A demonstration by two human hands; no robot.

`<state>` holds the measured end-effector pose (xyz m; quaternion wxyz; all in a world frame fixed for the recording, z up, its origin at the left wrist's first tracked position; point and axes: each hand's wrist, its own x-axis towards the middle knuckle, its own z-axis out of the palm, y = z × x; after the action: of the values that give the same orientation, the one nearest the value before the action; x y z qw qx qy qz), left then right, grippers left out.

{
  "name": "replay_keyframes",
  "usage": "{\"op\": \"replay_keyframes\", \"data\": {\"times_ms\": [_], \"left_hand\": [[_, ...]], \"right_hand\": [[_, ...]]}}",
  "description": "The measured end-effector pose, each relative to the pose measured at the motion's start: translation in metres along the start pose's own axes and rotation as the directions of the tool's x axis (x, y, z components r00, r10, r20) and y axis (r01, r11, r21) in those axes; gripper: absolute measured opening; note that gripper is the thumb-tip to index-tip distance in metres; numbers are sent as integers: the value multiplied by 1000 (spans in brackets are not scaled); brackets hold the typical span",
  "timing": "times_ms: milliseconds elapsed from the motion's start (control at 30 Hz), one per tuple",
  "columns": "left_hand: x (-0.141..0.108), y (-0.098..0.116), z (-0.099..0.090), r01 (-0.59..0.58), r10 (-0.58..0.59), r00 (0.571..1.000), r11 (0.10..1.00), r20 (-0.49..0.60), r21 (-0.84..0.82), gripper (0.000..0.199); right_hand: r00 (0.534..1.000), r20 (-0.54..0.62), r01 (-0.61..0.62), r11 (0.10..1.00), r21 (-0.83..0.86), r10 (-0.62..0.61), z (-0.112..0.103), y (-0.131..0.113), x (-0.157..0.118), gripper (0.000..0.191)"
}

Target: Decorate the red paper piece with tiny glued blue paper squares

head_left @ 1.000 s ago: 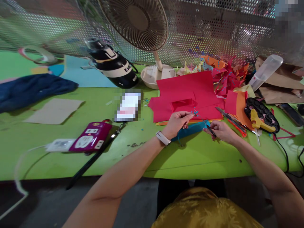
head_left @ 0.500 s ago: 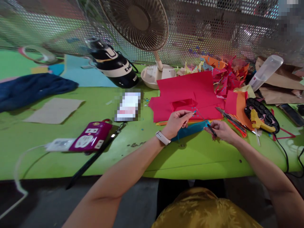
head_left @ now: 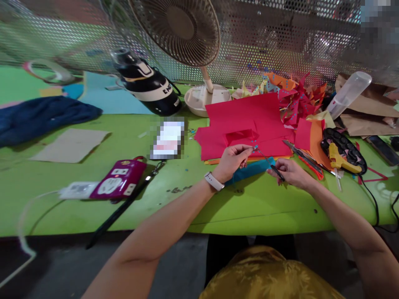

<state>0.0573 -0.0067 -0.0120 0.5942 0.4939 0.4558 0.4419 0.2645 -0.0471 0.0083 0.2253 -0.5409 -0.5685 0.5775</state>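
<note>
My left hand (head_left: 233, 161), a pale band on its wrist, pinches a tiny blue piece of paper (head_left: 256, 147) between thumb and fingertips. Around the black handle of a pair of small scissors (head_left: 275, 171) the fingers of my right hand (head_left: 289, 171) are closed. The scissors' thin blades point up and left, with their tips at the blue piece. Below both hands lies a blue paper strip (head_left: 252, 171), partly covered by the left hand. Red paper sheets (head_left: 243, 114) lie just beyond, over some yellow-orange paper.
Right of the hands lie scissors or a cutter with orange handles (head_left: 311, 164), a yellow glue gun (head_left: 343, 160) and a black palette (head_left: 352, 145). A fan (head_left: 207, 104), black bottle (head_left: 156, 89) and phone (head_left: 168, 139) stand or lie leftward, near a purple power strip (head_left: 120, 178).
The scissors' blades have come closer together at the small blue piece, and the right hand has shifted slightly. The left hand stays almost in place.
</note>
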Motion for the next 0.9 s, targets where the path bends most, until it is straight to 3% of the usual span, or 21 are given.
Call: {"op": "replay_keyframes", "data": {"times_ms": [900], "left_hand": [[-1, 0, 2, 14, -13, 999, 1000, 38, -28, 28]], "right_hand": [[1000, 7, -5, 1000, 19, 5, 0, 1, 1, 47]]}}
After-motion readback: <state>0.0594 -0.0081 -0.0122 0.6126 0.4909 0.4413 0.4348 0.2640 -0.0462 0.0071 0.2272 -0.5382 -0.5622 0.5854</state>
